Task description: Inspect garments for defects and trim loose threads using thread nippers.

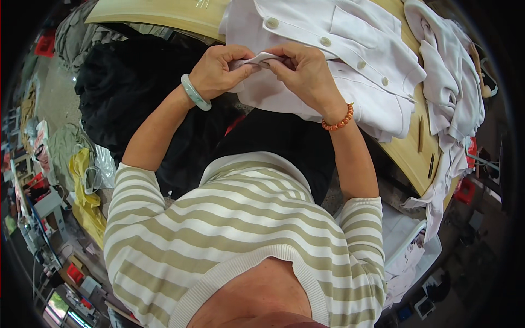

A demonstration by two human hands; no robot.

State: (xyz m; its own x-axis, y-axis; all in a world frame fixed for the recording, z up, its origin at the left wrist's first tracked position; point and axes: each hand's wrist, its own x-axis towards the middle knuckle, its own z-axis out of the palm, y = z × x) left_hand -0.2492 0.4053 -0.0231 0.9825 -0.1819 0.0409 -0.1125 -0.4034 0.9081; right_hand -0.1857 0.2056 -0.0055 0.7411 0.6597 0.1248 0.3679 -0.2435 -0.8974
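Left hand (219, 71), upper centre of the frame: fingers curled shut, pinching a small fold of the white shirt (333, 60) between thumb and fingertips. A pale green bangle (195, 92) is sitting on that wrist.

Right hand (306, 71), just beside it: likewise closed on the same fold, thumbs of both hands nearly touching. An orange bead bracelet (338, 121) is circling this wrist.

The pinched part is a thin edge of the shirt, lifted slightly off the rest of the garment; which part it is I cannot tell. The shirt body is lying on the table (407, 150), spreading toward the upper right, its lower edge hanging over the near side.

Judgement on handling: the fold looks small and the cloth limp, so the grip should be staying at the fingertips, both hands close together, keeping the edge taut between them. Pulling too hard could be dragging the whole shirt off the table edge.

Materials: shirt is smooth, thin woven cloth, white with a faint lilac cast, with a row of round pale buttons and a flat chest pocket. More white cloth (451, 82) is lying crumpled at the right of the frame, trailing down over the table edge. Table is light wood, flat, with a bent-looking rim. A dark heap of fabric (126, 82) is sitting at upper left, matte and soft.
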